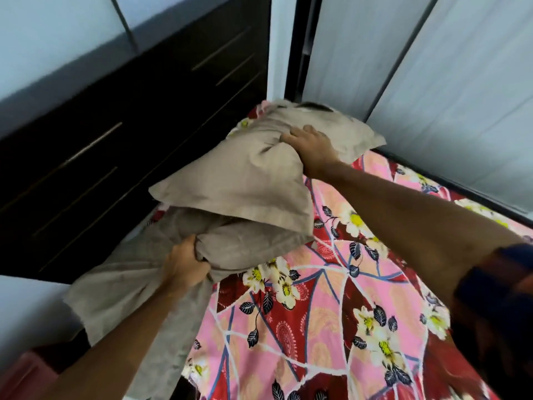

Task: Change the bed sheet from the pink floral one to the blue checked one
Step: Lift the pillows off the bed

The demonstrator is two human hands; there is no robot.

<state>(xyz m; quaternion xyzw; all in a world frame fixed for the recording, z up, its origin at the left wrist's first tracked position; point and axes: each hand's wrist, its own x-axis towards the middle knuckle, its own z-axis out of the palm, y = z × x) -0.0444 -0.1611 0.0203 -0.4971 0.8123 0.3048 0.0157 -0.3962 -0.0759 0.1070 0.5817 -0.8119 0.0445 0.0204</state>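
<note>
The pink floral sheet [331, 313] covers the bed, spread flat with white flowers and red patches. Two beige pillows lie at the head of the bed. My right hand [311, 148] grips a bunch of fabric on the upper pillow [245, 180], which is lifted and tilted. My left hand [184, 264] grips the corner of the lower pillow [245, 243], whose loose beige cover hangs down over the bed's left edge. No blue checked sheet is in view.
A dark headboard with drawer-like panels [115, 140] runs along the left of the bed. Pale wardrobe doors [432, 96] stand close behind the far side. A white surface [26, 313] sits at the lower left.
</note>
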